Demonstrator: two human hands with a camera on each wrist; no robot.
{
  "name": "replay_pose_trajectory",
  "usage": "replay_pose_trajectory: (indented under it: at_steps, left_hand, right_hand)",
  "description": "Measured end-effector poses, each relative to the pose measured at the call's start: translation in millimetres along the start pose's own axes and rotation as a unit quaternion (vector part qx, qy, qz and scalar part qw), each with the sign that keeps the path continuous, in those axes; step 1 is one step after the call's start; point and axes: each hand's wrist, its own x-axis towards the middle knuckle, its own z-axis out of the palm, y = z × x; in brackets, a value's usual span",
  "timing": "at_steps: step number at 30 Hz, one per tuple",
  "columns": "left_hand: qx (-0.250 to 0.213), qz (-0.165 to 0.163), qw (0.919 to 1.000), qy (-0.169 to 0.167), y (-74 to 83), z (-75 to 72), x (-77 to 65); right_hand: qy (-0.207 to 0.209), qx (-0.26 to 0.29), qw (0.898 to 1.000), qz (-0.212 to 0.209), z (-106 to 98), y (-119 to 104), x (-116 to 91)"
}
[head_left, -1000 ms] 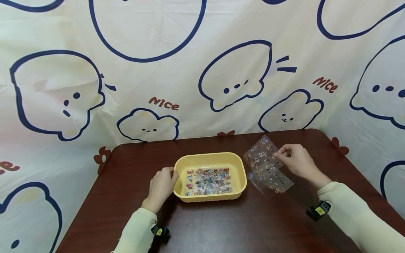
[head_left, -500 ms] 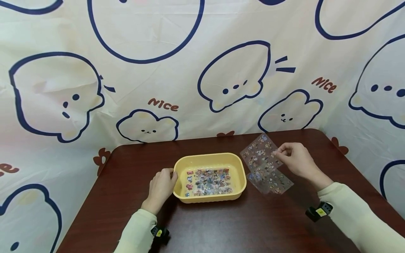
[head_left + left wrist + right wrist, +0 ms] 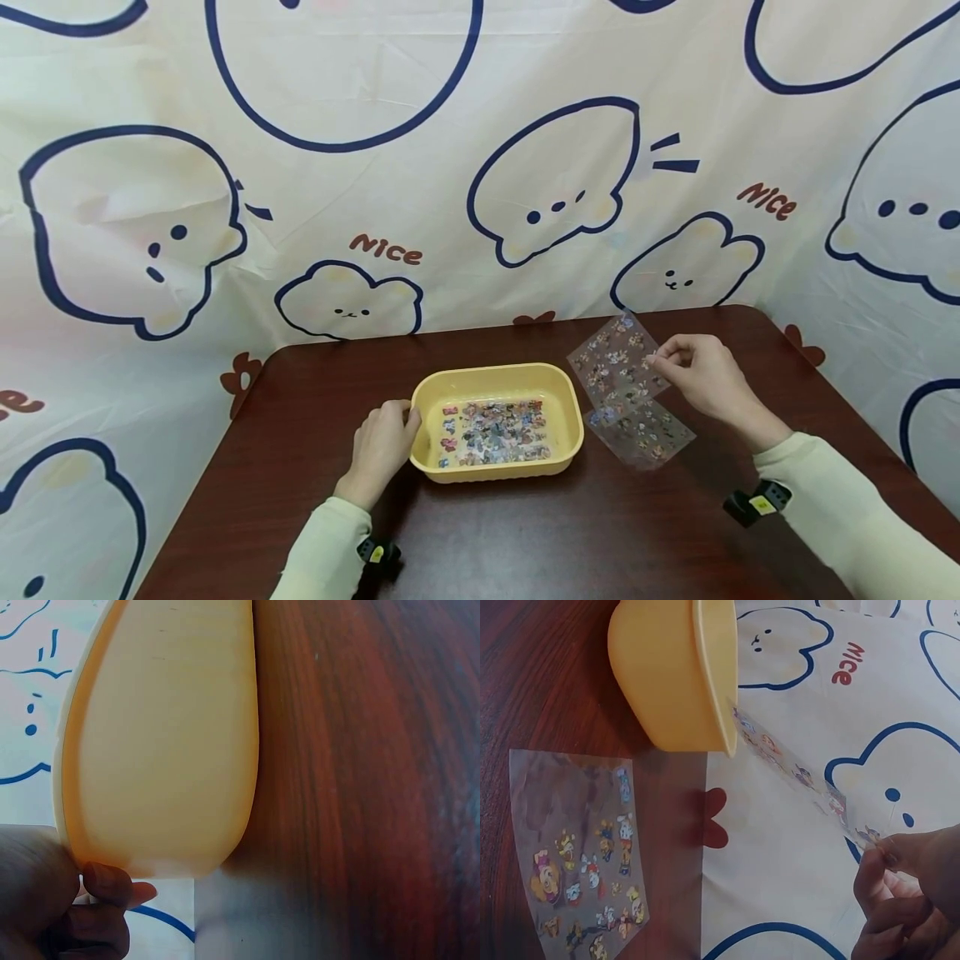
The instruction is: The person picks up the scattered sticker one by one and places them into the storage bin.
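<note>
My left hand (image 3: pixel 381 446) grips the left end of a yellow plastic basin (image 3: pixel 497 473), thumb and fingers at its rim in the left wrist view. Inside the basin lie clear sticker sheets (image 3: pixel 504 433) with small colourful cartoon figures. Between thumb and index finger my right hand (image 3: pixel 705 379) pinches one edge of a clear sticker sheet (image 3: pixel 617 354), right of the basin. That sheet is raised and tilted in the right wrist view, seen nearly edge-on. A second sticker sheet (image 3: pixel 592 855) lies flat on the table below it, partly overlapped by the held one in the head view.
The dark reddish-brown wooden table (image 3: pixel 517 542) carries the basin and the loose sheet. Behind it and at both sides hangs a pale cloth (image 3: pixel 450 200) printed with blue cartoon outlines. Each wrist wears a black camera strap.
The held sticker sheet has shifted slightly left and away, uncovering more of the sheet beneath. My right hand has risen a little. The left hand keeps its grip on the basin.
</note>
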Motion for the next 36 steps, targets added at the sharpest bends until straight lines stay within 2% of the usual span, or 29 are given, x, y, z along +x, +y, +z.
replay_pose_trajectory:
  at_steps: [11,25,36]
  left_hand:
    - [-0.005,0.005,1.0000,0.004,-0.5,0.6,0.3]
    - [-0.001,0.005,1.0000,0.003,-0.3,0.3,0.6]
    - [-0.002,0.003,1.0000,0.002,0.1,0.5,0.5]
  right_hand:
    - [-0.010,0.016,1.000,-0.015,0.6,-10.2,-2.2]
    - [-0.025,0.035,0.999,-0.019,14.2,-19.5,-5.2]
    - [-0.040,0.054,0.998,-0.011,37.9,-24.6,-10.7]
